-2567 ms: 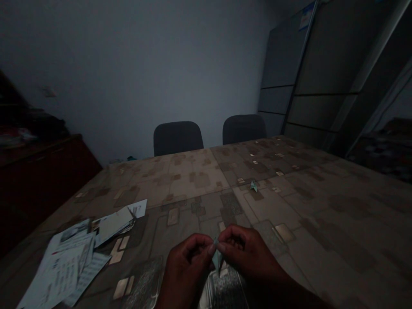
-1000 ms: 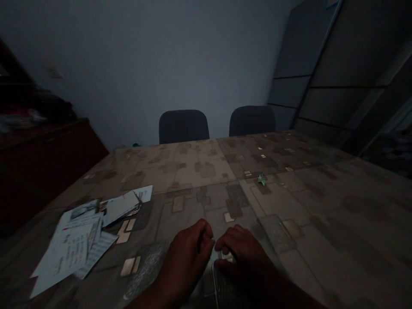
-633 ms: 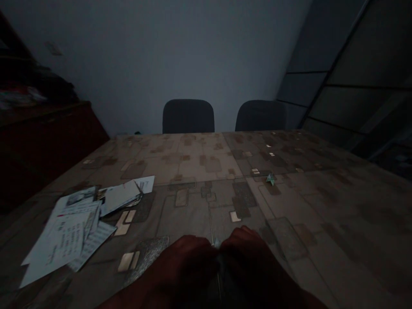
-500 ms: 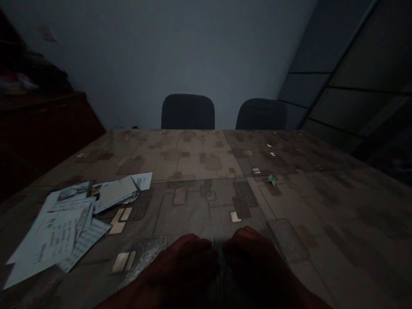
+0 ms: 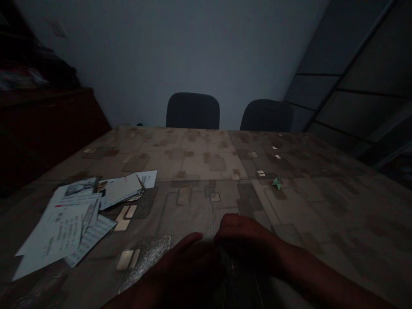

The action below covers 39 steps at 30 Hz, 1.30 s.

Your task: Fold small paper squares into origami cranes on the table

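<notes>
The left hand and the right hand are close together low over the near part of the tabletop, fingers curled inward and deep in shadow. Between them shows a faint pale patch, perhaps the edge of a small piece of paper, but I cannot tell whether either hand grips it, pinches it or is empty, nor whether the hands touch each other. How far the work between the fingers has come is therefore unreadable; the posture suggests close handling in progress rather than a piece laid down as finished. Beyond the right hand, well apart from it, a small green folded paper stands on the patterned cloth with its points raised; it looks already shaped, so I would count that one as done, though its finer folds are too small to judge. Out past the left hand lie loose printed sheets, overlapping at uneven angles, and beside them a stack of pale cards; these look flat, with no folding that I can make out. At the far edge are two dark chairs, backed by a plain wall.
</notes>
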### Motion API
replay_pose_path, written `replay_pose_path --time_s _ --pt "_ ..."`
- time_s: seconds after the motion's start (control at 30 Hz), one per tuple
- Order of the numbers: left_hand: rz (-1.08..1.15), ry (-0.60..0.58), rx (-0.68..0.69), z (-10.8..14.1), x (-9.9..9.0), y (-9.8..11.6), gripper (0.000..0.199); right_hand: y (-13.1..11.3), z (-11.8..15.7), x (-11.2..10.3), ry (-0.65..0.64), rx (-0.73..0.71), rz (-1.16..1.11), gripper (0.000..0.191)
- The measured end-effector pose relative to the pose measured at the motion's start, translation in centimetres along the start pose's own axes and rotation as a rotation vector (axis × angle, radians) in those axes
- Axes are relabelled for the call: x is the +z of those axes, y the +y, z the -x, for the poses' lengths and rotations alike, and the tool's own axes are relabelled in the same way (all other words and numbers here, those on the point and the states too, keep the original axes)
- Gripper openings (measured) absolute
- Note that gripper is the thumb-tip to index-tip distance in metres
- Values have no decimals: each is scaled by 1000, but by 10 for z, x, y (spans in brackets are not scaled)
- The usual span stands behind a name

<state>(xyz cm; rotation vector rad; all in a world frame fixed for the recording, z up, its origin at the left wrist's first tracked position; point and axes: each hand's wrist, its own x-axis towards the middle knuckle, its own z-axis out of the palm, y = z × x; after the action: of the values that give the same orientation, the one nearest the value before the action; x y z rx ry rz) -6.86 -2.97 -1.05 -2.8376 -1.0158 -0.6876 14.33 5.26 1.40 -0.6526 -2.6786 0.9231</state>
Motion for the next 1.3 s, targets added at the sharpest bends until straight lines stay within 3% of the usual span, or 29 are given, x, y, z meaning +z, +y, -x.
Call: replay_pose_path --time_s 0.37,0.7,0.9,1.07,1.3 --pt "216 35 -198 -2 6 -2 17 -7 -14 -31 -163 -87 0 16" --pt "90 -17 -31 -4 -10 1 25 -9 -27 -37 -228 -65 -24 16" --pt "31 10 -80 1 -9 9 29 -15 -40 -39 -322 29 28 17" --pt "13 -67 -65 0 -10 13 31 -16 -38 -37 -255 38 29 19" --pt "-57 22 -32 5 5 12 27 -11 -34 -30 -222 60 33 13"
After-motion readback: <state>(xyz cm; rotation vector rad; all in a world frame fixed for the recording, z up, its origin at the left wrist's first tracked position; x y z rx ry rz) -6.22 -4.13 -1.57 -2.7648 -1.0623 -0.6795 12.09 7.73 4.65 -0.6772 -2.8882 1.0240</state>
